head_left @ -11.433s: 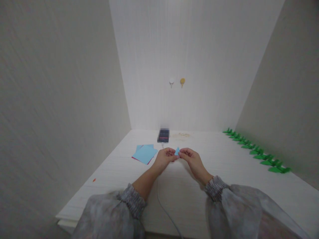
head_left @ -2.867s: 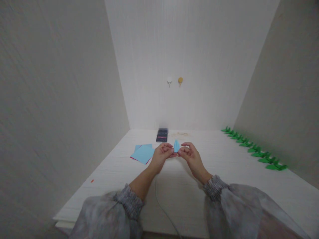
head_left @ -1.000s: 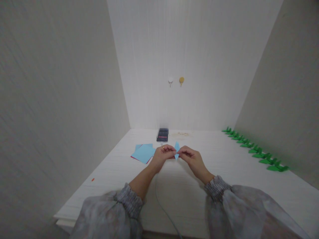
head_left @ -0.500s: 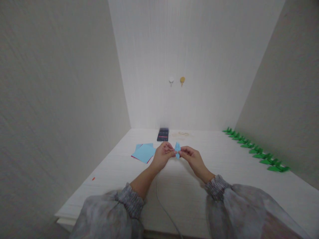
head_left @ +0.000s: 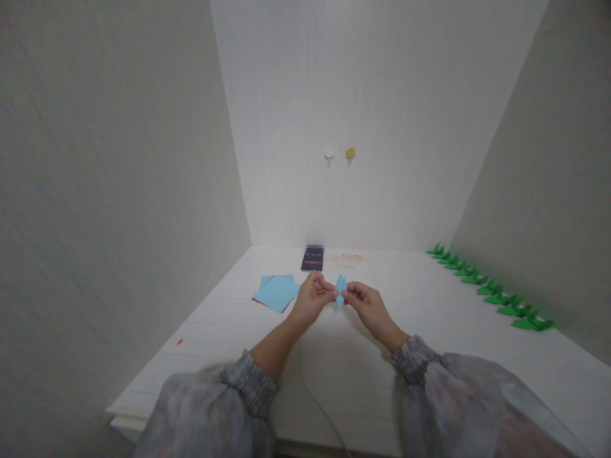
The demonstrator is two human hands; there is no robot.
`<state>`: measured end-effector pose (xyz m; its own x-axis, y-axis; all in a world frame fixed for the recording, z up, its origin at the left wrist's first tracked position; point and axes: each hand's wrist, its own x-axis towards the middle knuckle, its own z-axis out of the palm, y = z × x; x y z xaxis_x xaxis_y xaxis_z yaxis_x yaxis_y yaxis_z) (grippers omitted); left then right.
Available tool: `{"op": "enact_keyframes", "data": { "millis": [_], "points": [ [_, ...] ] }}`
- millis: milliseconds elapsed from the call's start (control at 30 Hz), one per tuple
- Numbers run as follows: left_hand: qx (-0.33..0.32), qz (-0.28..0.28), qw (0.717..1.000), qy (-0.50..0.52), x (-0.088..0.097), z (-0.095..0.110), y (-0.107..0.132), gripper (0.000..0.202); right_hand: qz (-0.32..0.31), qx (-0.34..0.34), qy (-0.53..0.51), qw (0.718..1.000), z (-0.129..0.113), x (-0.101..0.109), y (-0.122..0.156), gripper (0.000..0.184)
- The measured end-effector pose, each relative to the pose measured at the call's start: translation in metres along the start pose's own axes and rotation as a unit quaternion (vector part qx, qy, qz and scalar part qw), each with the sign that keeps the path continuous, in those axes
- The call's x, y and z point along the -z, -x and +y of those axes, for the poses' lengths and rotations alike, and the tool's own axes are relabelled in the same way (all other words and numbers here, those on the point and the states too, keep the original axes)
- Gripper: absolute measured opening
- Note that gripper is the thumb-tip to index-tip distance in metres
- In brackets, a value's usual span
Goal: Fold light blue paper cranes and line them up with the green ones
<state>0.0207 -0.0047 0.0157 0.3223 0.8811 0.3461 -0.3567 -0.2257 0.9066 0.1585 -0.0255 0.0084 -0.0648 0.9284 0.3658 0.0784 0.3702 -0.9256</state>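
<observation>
A small folded piece of light blue paper (head_left: 340, 284) is held upright above the table, narrow at the bottom with two points at its top. My left hand (head_left: 315, 298) pinches its left edge between thumb and fingers; a ring shows on one finger. From the other side, my right hand (head_left: 367, 306) grips the right edge in the same way. The fingertips cover parts of the paper's lower sides. Just left of my left hand lie flat light blue paper sheets (head_left: 277, 292), with a red edge showing underneath.
Several green folded paper figures (head_left: 496, 298) stand in a row along the table's right side. A phone (head_left: 312, 259) lies at the back. An orange scrap (head_left: 180, 342) is at left, and a cable (head_left: 315, 401) runs toward the front edge. Two hooks (head_left: 350, 154) are on the back wall.
Both hands keep hold of the folded paper at nearly the same place. The paper's two top points sit slightly lower and a little further apart.
</observation>
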Motion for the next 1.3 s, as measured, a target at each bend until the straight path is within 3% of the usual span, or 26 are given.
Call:
{"op": "enact_keyframes", "data": {
  "millis": [200,500,633,733,867,967,1067,1200,1300],
  "points": [
    [0.018,0.000,1.000,-0.018,0.003,-0.002,-0.001,0.042,0.002,0.013,0.040,0.999,0.000,0.001,0.001,0.017],
    [0.015,0.024,1.000,-0.004,0.004,-0.006,-0.002,0.040,0.014,-0.005,0.009,1.000,-0.002,-0.004,0.002,0.019],
    [-0.048,0.062,0.984,-0.159,0.002,-0.006,-0.001,0.021,0.079,0.030,0.077,0.993,-0.002,-0.001,0.002,0.020],
    [-0.055,0.049,0.965,-0.252,-0.002,-0.004,0.001,0.020,0.116,0.091,0.157,0.977,-0.006,0.000,0.003,0.017],
    [-0.007,0.010,0.986,-0.169,-0.007,0.001,0.001,0.026,0.076,0.167,0.198,0.963,-0.013,-0.001,0.004,0.013],
    [0.019,0.017,0.995,-0.099,-0.007,0.003,-0.001,0.025,0.041,0.194,0.189,0.962,-0.015,-0.002,0.004,0.014],
    [0.039,0.026,0.997,-0.053,-0.004,0.002,-0.003,0.026,0.035,0.181,0.178,0.967,-0.013,-0.001,0.004,0.014],
    [0.067,-0.015,0.997,-0.034,0.001,-0.002,-0.003,0.024,0.095,0.137,0.136,0.977,-0.009,0.000,0.002,0.016],
    [0.075,-0.023,0.996,-0.031,0.001,-0.002,-0.002,0.026,0.078,0.118,0.098,0.985,-0.004,0.001,0.001,0.021]
  ]
}}
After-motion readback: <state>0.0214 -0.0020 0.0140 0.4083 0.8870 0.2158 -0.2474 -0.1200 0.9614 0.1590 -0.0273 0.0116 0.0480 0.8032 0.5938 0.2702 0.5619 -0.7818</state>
